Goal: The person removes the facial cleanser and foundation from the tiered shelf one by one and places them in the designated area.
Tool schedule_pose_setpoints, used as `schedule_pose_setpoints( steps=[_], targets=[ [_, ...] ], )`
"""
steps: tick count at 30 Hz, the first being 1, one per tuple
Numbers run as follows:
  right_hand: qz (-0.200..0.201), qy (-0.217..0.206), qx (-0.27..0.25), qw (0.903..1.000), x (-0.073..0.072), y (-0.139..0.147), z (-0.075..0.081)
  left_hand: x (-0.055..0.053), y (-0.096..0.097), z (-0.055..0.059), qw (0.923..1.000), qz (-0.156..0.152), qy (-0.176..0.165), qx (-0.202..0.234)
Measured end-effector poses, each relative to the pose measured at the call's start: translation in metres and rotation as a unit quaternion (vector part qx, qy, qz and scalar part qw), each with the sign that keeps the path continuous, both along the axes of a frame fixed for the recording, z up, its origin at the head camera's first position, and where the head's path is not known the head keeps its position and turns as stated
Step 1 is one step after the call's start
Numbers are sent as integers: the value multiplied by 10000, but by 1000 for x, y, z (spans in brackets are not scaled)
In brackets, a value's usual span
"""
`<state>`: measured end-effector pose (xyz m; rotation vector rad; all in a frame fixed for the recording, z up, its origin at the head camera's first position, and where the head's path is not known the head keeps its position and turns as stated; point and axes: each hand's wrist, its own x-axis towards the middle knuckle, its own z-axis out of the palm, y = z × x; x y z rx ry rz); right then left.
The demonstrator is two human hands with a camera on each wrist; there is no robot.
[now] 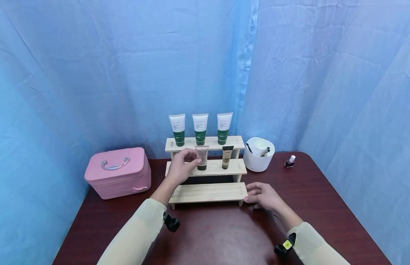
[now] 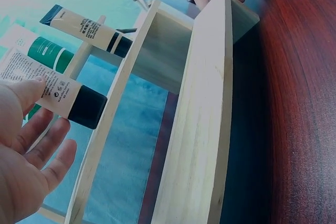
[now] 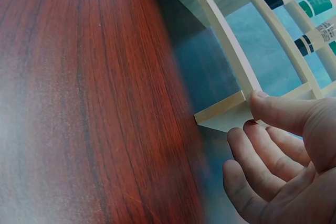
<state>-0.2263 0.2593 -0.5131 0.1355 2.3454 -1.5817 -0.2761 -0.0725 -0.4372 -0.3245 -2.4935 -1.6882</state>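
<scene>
My left hand point(image 1: 182, 166) pinches a pinkish-beige squeeze tube point(image 1: 202, 155) between thumb and fingers. The tube stands cap down on the middle step of a three-step wooden display stand point(image 1: 206, 193). In the left wrist view, its dark cap point(image 2: 87, 107) meets the board edge, and the other fingers are spread below it. A slimmer beige tube point(image 1: 226, 157) with a black end stands to its right. Three white-and-green tubes point(image 1: 200, 129) line the top step. My right hand point(image 1: 266, 196) grips the right end of the bottom step, its thumb point(image 3: 278, 111) on the corner.
A pink vanity case point(image 1: 118, 171) with a metal handle sits left of the stand. To the right is a white round holder point(image 1: 257, 162) with brushes in it. A small dark bottle point(image 1: 289, 162) with a white cap stands farther right. Blue curtains surround the dark red table point(image 1: 218, 235).
</scene>
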Motion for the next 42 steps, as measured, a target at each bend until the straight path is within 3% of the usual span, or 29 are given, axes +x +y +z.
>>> schedule_pose_setpoints(
  steps=[12, 18, 24, 29, 35, 42],
  targets=[
    [56, -65, 158, 9998, -3, 0, 3, 15, -14, 19, 9999, 65, -92, -109],
    [128, -88, 216, 9996, -4, 2, 3, 34, -38, 29, 10000, -71, 52, -26],
    [155, -49, 238, 9996, -4, 4, 4, 54, -70, 31, 9999, -106, 82, 19],
    [189, -28, 315, 9993, -4, 3, 4, 72, -98, 23, 9999, -14, -100, 37],
    [184, -66, 371, 9991, -1, 2, 4, 94, -132, 5, 9986, 292, -445, 53],
    [197, -51, 390, 9990, -1, -1, 5, 115, -171, -20, 9917, 722, -1009, -333]
  ],
)
